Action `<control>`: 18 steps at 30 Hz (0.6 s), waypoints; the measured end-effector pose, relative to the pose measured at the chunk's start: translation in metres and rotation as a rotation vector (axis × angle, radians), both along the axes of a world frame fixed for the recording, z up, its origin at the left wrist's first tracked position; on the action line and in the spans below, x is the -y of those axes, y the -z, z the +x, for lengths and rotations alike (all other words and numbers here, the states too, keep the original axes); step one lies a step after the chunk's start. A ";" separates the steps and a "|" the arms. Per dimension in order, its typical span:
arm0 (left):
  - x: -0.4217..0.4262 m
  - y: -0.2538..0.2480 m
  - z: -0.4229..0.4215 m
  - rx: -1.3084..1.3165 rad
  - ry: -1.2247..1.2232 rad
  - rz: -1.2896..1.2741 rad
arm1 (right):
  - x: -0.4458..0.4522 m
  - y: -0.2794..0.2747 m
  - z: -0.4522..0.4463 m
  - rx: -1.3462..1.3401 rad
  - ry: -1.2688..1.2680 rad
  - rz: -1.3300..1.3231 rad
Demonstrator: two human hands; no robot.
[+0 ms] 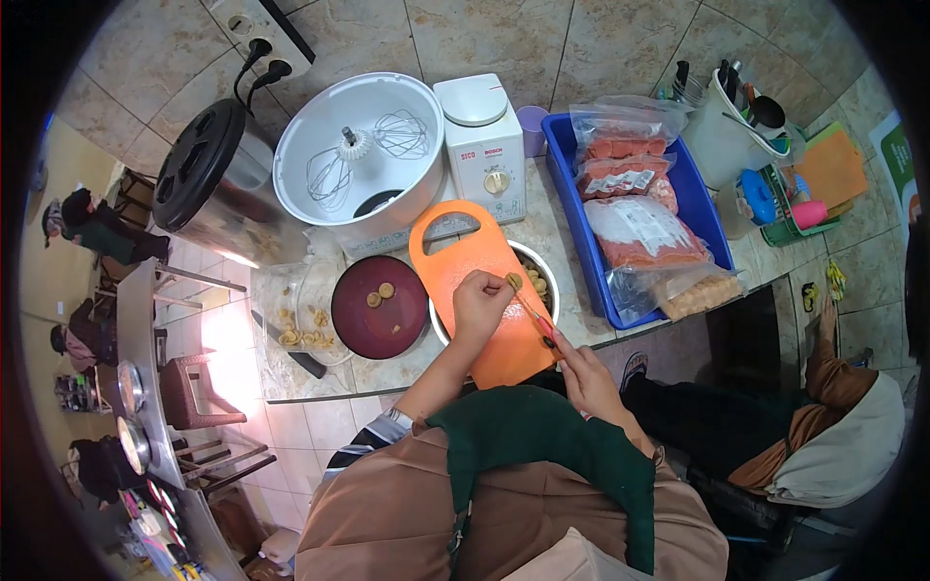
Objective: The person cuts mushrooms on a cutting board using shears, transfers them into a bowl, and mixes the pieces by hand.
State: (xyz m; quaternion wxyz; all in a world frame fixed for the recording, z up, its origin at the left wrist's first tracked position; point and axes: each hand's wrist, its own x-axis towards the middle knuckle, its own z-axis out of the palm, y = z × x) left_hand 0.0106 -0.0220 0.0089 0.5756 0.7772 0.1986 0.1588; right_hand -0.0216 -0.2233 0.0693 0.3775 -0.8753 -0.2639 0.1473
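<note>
In the head view, you stand at a pale marbled table [574, 278] against a wall of beige stone-patterned tiles [499, 39]. Your left hand [481, 305] pinches a small round brownish piece [513, 281] between closed fingertips, above a flat orange plastic cutting board [475, 254] laid across a round white bowl [556, 290] of similar pieces. Your right hand [584, 376] curls around a slim red-handled knife [542, 326], its blade close to the piece. Leftward sits a smooth maroon round plate [356, 320]; rightward, a blue rectangular plastic tray [573, 213] carries crinkled clear bags [644, 232] with reddish contents.
</note>
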 end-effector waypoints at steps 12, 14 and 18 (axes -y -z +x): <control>-0.001 -0.001 -0.003 -0.004 -0.007 -0.012 | 0.007 0.011 0.000 -0.038 -0.014 -0.018; -0.002 0.001 -0.004 -0.002 0.007 -0.013 | 0.013 0.011 -0.002 -0.022 -0.011 -0.023; -0.002 0.003 -0.004 0.029 0.025 -0.017 | 0.022 0.000 -0.005 -0.030 0.001 -0.063</control>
